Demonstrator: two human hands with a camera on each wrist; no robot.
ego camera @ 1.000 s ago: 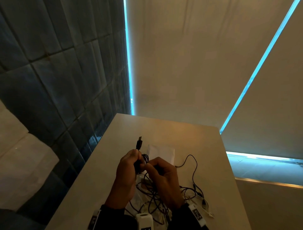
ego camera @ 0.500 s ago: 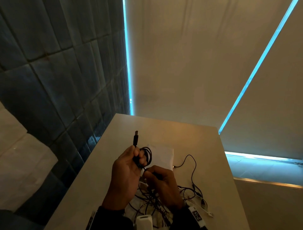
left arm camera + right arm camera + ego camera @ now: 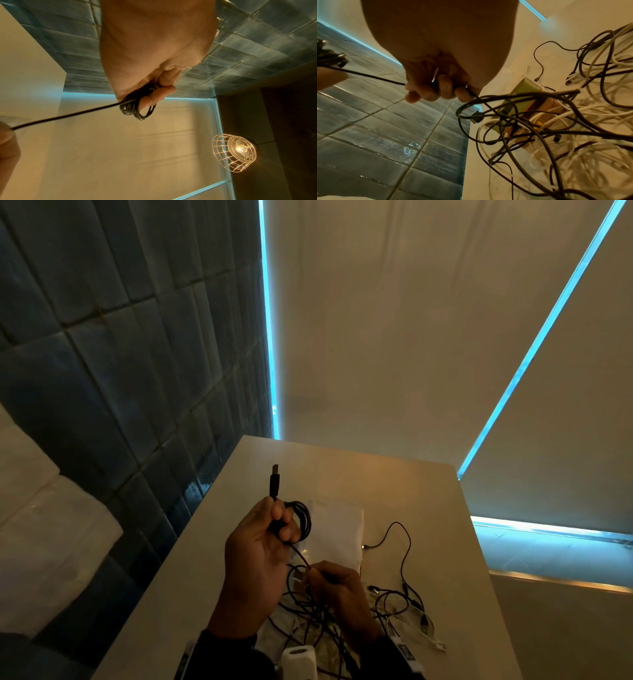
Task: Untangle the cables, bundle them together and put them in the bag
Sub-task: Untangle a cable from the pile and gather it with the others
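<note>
— Step in hand?
— Bundling, judging by the pictures. Left hand (image 3: 260,546) clenched around a small coil of black cable (image 3: 303,520), with the USB plug (image 3: 274,481) standing up above the fingers. Right hand (image 3: 339,590) pinching the same cable lower down, the strand drawn straight between both hands.

— And the other cables?
— Lying as a tangle (image 3: 394,607) of black and white ones on the surface (image 3: 428,508), under and to the right of the right hand. Not yet sorted.

— Next move?
— Probably feeding more length toward the coil, and drawing it out of the tangle slowly, to avoid tightening a knot. Length left inside the pile: impossible to tell.

— Bag (image 3: 337,522)?
— Seemingly the white flat pouch just behind the hands, lying on the surface. Open or closed: cannot tell.

— Room for moving?
— Bare surface ahead and to the right. Left edge near the left hand, tiled wall (image 3: 137,371) beyond it. Near edge close to the tangle, so some risk of loose ends sliding off.
</note>
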